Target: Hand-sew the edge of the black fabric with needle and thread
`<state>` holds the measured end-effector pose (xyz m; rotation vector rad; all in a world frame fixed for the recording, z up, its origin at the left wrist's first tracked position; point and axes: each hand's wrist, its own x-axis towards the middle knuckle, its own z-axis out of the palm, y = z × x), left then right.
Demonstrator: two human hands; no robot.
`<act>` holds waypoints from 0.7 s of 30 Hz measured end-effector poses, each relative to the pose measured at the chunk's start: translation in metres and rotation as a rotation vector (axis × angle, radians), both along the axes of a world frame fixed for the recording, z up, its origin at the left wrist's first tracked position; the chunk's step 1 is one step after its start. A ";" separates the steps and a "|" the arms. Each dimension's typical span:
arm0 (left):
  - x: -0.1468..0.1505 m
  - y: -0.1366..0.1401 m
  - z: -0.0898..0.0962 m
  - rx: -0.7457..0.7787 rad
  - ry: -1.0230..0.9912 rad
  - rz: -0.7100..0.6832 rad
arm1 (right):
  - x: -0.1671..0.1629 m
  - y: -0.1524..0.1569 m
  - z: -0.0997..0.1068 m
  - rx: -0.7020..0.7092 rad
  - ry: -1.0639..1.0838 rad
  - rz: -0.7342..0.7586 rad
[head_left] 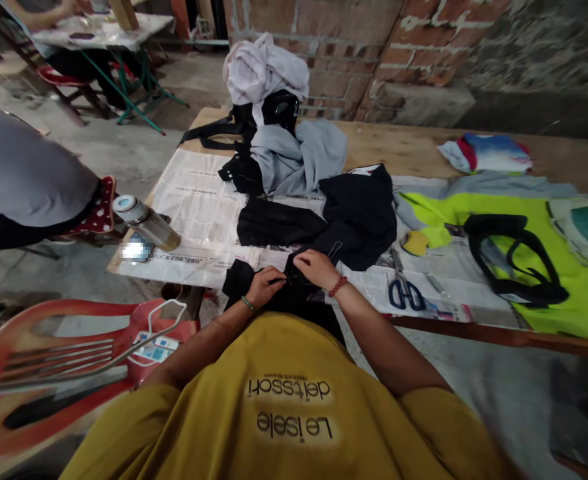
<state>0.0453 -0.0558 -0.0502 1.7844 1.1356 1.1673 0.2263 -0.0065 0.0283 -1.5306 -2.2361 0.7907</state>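
The fingers of the left hand (pixel 264 281) are pinched shut on a fold of the black garment (pixel 344 220), and the fingers of the right hand (pixel 317 267) are closed on the same cloth just beside them, thumb and forefinger drawn together as if on a seam or a thread; anything so fine is too small to make out. The two hands nearly touch, which keeps the short stretch of cloth between them taut and close under the eyes.

The garment hangs partly over the near edge of the table (pixel 424 150) towards the person's lap, and the rest of it spreads back across the newspaper (pixel 199 207) that covers the wood, so the weight lies on the table and not on the fingers. A thin loop of pale wire or thread lies on the dark cloth just behind the right hand.

To the right, within easy reach, a pair of blue-handled scissors (pixel 407 293) rests on the paper, and beyond it lies a yellow-green vest (pixel 564 267) with a black strap (pixel 514 257) on top. A heap of grey, white and black clothes (pixel 279 127) sits at the far side. At the left edge a bottle (pixel 147 223) lies on its side, near another person in grey (pixel 24 173) seated on a stool.
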 end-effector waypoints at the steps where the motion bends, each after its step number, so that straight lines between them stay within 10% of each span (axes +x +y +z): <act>1: 0.000 0.000 0.000 -0.007 0.004 0.006 | -0.005 0.002 -0.007 -0.121 0.026 0.060; 5: -0.003 0.001 -0.003 -0.041 0.010 0.033 | -0.015 -0.001 -0.029 -0.384 0.249 0.078; 15: 0.002 0.006 -0.003 -0.191 0.029 0.070 | -0.019 -0.014 -0.040 -0.261 0.468 -0.202; 21: 0.001 0.008 -0.001 -0.258 0.046 0.047 | -0.028 -0.011 -0.050 -0.444 0.763 -0.362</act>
